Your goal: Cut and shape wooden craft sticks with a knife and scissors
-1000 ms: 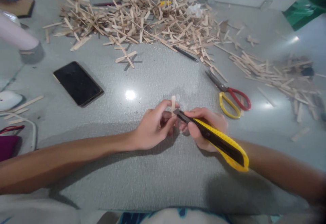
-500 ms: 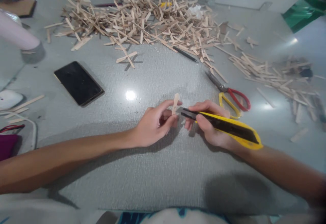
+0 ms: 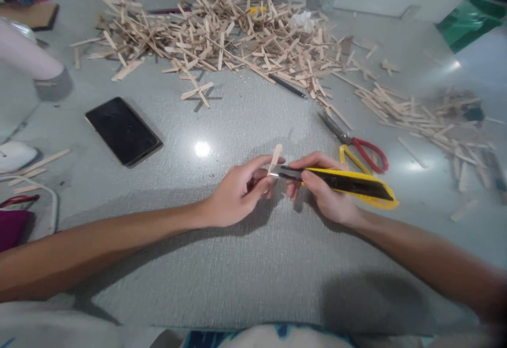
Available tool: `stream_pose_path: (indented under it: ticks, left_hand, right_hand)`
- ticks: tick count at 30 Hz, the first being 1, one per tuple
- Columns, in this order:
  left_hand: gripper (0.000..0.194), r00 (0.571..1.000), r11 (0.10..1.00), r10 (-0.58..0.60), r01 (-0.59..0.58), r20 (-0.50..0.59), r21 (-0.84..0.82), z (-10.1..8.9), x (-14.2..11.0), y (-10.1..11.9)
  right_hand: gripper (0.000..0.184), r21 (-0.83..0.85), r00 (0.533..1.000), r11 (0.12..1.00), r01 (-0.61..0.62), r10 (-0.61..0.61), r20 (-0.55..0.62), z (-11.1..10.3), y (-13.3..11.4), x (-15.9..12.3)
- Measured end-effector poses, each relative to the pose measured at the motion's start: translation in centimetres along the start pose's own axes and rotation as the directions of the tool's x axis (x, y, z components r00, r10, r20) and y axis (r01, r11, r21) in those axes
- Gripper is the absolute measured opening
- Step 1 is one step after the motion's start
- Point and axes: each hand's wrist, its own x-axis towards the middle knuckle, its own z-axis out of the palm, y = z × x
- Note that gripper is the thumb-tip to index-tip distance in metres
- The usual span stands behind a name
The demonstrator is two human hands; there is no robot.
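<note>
Between the thumb and fingers of my left hand (image 3: 241, 192) a short wooden craft stick (image 3: 276, 157) is pinched, its rounded end pointing up and away. My right hand (image 3: 322, 189) is closed around a yellow and black utility knife (image 3: 348, 184). The knife's blade points left and meets the stick low down, close to my left fingertips; whether it cuts into the wood cannot be made out. Just beyond my right hand lie scissors (image 3: 348, 139) with one red and one yellow handle.
A large heap of craft sticks (image 3: 222, 34) lies along the back, with more sticks (image 3: 428, 113) at the right. A black pen (image 3: 288, 85) rests before the heap. A phone (image 3: 123, 130), a pink bottle (image 3: 29, 49) and a white mouse (image 3: 16, 155) are on the left.
The knife has moved left, so its blade now reaches the stick, and its rear end has swung up. The stick leans more to the right. My left hand has barely moved.
</note>
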Motion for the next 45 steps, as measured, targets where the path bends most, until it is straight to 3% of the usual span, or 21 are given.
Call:
stream_pose_path:
  ticks: [3,6,13,20,27,37,45]
  left_hand:
    - [0.033,1.000,0.999,-0.023,0.023,-0.003,-0.048,0.0,0.1,0.0]
    - [0.032,1.000,0.999,-0.026,0.026,-0.011,-0.038,0.1,0.1,0.1]
    - [0.032,0.999,0.998,-0.009,0.012,-0.044,0.065,0.1,0.1,0.1]
    - [0.027,0.998,0.990,0.039,-0.031,-0.052,0.136,0.1,0.1,0.1]
    - [0.033,0.999,0.996,0.009,-0.006,-0.034,0.090,0.0,-0.1,-0.2]
    - [0.027,1.000,1.000,0.005,-0.006,-0.021,-0.004,-0.1,0.0,-0.4]
    - [0.032,0.999,0.999,-0.045,0.046,-0.030,0.018,0.0,0.1,0.0]
  right_hand:
    - [0.013,0.083,1.000,0.996,-0.018,0.017,0.005,0.0,0.5,0.1]
    - [0.012,0.107,0.998,0.994,0.027,-0.020,-0.066,0.0,0.7,0.0]
    - [0.011,-0.095,0.996,0.995,0.024,-0.031,-0.078,0.2,-0.4,-0.4]
    - [0.008,-0.159,0.993,0.986,0.057,-0.073,-0.097,0.8,-0.6,-0.6]
    - [0.013,-0.040,0.999,0.999,-0.035,0.034,-0.019,-0.2,-0.2,-0.2]
    - [0.012,0.152,0.997,0.987,-0.060,0.066,-0.036,0.2,0.3,0.3]
    - [0.013,0.151,0.997,0.988,-0.037,0.047,-0.061,0.1,0.5,0.1]
